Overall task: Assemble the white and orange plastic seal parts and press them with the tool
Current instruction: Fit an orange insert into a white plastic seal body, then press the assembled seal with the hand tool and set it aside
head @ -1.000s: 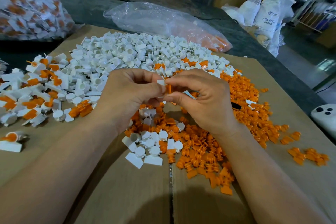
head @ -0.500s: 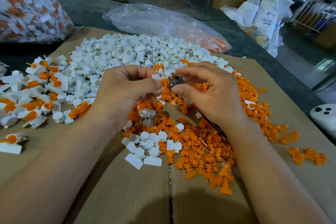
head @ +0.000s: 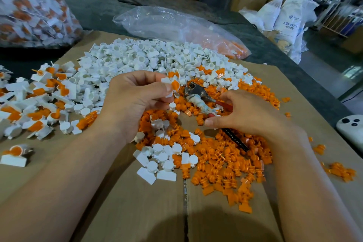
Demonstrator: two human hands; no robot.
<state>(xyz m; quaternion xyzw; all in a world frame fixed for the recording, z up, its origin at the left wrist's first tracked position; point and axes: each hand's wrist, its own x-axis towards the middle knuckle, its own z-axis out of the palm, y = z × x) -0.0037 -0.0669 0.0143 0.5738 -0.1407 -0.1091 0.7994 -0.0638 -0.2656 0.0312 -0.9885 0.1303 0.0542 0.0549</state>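
My left hand pinches one joined seal, a white body with an orange insert, above the parts. My right hand curls round the handles of the metal pliers. The tool's jaws point at the seal, a short gap away. One handle is wrapped in dirty tape, and a black handle end sticks out under my palm. Loose white parts are heaped at the back. Loose orange parts are spread beneath and in front of my hands.
All of this lies on a cardboard sheet over a dark table. Finished seals are piled at the left. A clear bag with orange parts lies behind, a full bag stands far left, and a white device sits at the right edge.
My hands have drawn apart. The right hand moved right and down with the pliers, away from the seal. The left hand still holds the seal, turned so its orange insert shows.
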